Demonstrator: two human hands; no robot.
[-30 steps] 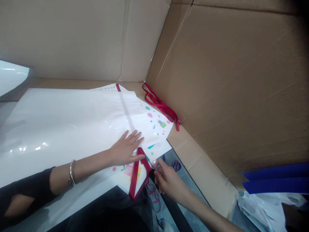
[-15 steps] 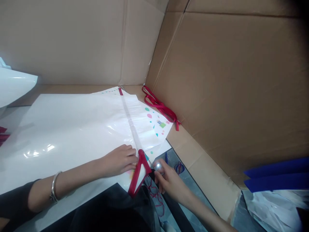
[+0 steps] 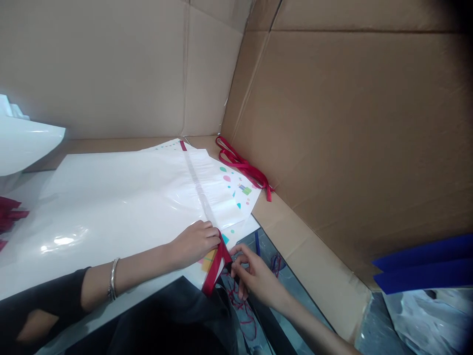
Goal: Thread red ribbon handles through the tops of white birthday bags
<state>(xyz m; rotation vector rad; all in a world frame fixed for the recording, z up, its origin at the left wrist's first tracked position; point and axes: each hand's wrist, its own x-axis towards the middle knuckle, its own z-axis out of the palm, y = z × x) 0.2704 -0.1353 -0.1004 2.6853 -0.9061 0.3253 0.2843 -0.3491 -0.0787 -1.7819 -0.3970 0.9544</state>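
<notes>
With fingers curled and pressed together at the left hand [image 3: 195,241], closed on the upper edge of a flat, smooth red ribbon [image 3: 211,280]. Just beside, at the right hand [image 3: 258,278], loosely bent, with forefinger stretched toward the ribbon and thumb lower down by something small and dark (impossible to tell whether pinched or merely brushed, so crowded at the tips). Under the slanting ribbon, at the near right corner of the white layers, a printed sheet [image 3: 207,260] with yellow and pink shapes. Spread beneath the left arm, a broad, slick white sheet [image 3: 121,197] full of bright glints, crossed toward its right end by a narrow translucent strip [image 3: 197,185]. Poking out beyond, a pointed white corner [image 3: 240,187] dotted with green, pink and teal. Around the left forearm, a rounded, shiny metal bangle [image 3: 113,280]. Touching that pointed corner, a looped red bundle [image 3: 244,165] of flat ribbon. Below the right hand, thin, tangled red threads [image 3: 247,310]. At the left edge, ragged red strips [image 3: 11,214]. Rising behind and to the right, matte, creased brown cardboard [image 3: 354,123]. Far right, straight-edged blue strips [image 3: 424,271] above crumpled whitish film [image 3: 432,315].
</notes>
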